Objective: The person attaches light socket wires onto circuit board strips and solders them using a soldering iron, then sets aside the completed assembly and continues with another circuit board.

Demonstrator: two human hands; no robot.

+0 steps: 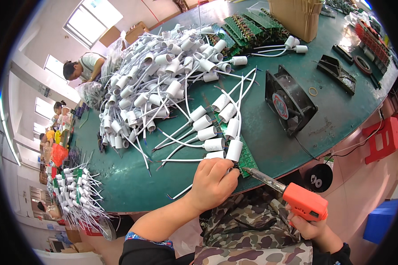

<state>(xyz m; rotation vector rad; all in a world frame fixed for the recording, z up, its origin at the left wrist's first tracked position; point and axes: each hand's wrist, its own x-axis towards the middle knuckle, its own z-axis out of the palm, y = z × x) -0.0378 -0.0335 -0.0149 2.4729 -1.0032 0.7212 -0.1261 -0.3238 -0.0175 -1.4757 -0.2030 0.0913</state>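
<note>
At the near table edge, my left hand (214,183) is closed with its fingertips at the edge of a green circuit board (247,157). What it pinches is hidden behind the fingers. Just beyond them a white cylindrical cap (235,149) with a white cable stands against the board. Several similar white caps (206,133) lie in a row along the board, their cables trailing left. My right hand (307,227) grips a red soldering gun (305,202), whose metal tip (247,169) points at the board close to my left fingertips.
Left of centre rises a big pile of white caps with cables (163,75). A black fan (289,100) stands to the right, with a black tray (336,73) beyond. Stacked green boards (252,28) and a cardboard box (295,17) are at the back. A co-worker (86,66) sits at far left.
</note>
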